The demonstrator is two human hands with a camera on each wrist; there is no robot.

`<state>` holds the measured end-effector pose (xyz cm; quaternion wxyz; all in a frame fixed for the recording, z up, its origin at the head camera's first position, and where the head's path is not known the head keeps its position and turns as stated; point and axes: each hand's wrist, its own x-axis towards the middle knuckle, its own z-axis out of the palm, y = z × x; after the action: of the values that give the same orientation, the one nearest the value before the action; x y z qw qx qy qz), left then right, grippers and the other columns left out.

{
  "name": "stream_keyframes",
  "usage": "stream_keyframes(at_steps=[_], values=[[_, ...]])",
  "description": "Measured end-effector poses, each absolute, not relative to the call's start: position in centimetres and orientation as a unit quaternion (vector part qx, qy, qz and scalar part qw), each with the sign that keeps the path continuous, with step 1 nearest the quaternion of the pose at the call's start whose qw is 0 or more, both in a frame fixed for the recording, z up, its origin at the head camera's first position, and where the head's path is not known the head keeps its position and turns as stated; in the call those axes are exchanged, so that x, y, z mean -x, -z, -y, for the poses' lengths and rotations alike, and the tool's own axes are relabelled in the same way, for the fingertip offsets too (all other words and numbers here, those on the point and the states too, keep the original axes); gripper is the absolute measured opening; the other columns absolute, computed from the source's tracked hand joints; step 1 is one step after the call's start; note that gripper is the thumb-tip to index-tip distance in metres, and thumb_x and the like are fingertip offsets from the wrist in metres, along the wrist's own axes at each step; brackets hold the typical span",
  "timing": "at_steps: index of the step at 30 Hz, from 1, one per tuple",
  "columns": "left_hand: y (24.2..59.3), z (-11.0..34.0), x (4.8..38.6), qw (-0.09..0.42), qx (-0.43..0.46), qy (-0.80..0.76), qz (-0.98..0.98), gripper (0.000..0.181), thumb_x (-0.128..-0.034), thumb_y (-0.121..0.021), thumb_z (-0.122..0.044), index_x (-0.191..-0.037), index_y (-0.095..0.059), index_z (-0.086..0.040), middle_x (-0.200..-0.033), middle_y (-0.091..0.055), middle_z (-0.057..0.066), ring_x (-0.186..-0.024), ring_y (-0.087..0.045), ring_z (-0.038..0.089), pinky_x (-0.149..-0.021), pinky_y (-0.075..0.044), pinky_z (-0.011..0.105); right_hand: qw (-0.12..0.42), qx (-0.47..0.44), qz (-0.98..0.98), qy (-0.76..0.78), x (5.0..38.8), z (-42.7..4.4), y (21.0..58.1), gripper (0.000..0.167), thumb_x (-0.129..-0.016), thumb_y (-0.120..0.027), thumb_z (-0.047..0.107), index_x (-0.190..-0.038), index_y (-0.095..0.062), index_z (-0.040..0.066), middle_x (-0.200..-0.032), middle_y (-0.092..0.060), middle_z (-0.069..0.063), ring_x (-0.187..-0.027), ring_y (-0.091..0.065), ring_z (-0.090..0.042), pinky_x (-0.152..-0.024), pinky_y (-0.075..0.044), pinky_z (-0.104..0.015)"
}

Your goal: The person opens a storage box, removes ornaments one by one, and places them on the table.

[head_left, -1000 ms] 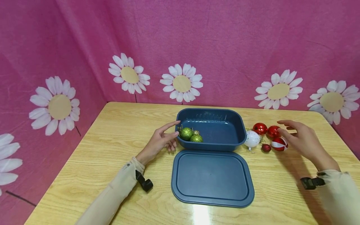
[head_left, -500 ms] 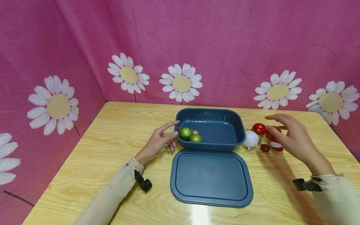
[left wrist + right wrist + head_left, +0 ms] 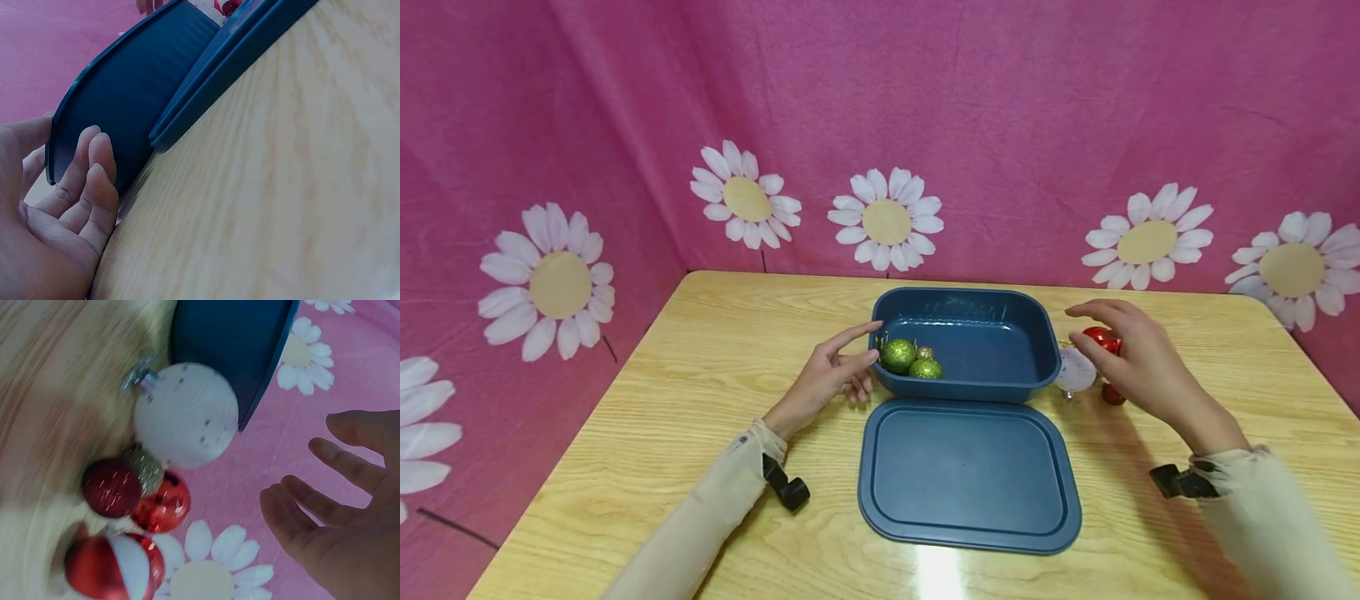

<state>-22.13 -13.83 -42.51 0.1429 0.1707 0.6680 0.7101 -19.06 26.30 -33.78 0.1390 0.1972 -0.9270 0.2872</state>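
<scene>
A blue rectangular box (image 3: 962,390) stands on the table, with two glittery green baubles (image 3: 898,356) and a small gold one (image 3: 926,353) at its left end. My left hand (image 3: 820,382) touches the box's left rim, thumb and forefinger extended. Over the baubles right of the box hovers my right hand (image 3: 1138,358), fingers spread and holding nothing. Nearest its fingertips is a white dotted bauble (image 3: 1077,372) beside the box wall. The right wrist view shows a dark red bauble (image 3: 112,487), a shiny red one (image 3: 165,503) and a red-and-white one (image 3: 97,569), partly hidden from the head view.
A flat blue lid (image 3: 970,475) lies in front of the box. Another small gold bauble (image 3: 149,473) sits among the red ones. Behind the wooden table (image 3: 760,333) hangs a pink cloth (image 3: 1000,125) with white daisies.
My right hand has moved left, from over the red-and-white bauble to near the white one, and now covers most of the red baubles in the head view. My left hand stays at the rim.
</scene>
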Motion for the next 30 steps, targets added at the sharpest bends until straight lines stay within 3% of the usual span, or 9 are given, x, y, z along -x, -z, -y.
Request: stream_keyframes(at_steps=[8, 30], values=[[42.6, 13.7, 22.2, 0.146, -0.169, -0.709, -0.669, 0.051, -0.1019, -0.06, -0.025, -0.15, -0.045, -0.024, -0.066, -0.066, 0.011, -0.055, -0.061, 0.019, -0.049, -0.049, 0.027, 0.133, -0.223, 0.924, -0.281, 19.8, -24.2, 33.7, 0.035, -0.096, -0.067, 0.014, -0.128, -0.062, 0.003, -0.128, -0.06, -0.02, -0.112, -0.056, -0.038, -0.084, -0.05, -0.06], [42.6, 13.7, 22.1, 0.143, -0.169, -0.709, -0.67, 0.05, -0.1022, -0.059, -0.025, -0.15, -0.046, -0.024, -0.067, -0.065, 0.011, -0.055, -0.061, 0.019, -0.049, -0.049, 0.027, 0.061, -0.225, 0.927, -0.294, 21.7, -19.8, 34.6, 0.036, -0.098, -0.064, 0.016, -0.132, -0.059, 0.002, -0.126, -0.06, -0.02, -0.107, -0.059, -0.036, -0.088, -0.053, -0.055]])
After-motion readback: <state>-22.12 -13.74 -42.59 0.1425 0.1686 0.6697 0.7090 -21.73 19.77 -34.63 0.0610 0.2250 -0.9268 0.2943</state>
